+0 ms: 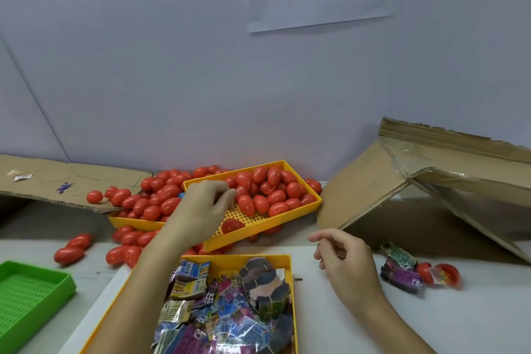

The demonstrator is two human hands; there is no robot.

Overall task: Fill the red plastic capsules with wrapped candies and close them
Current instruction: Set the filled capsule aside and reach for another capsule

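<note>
Head view, green tray (34, 293), cardboard box (431, 181)

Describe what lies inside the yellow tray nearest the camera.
The near yellow tray holds a heap of wrapped candies in colourful packets, some bundled. The left forearm covers its left side, and the heap hides the tray floor.
</note>
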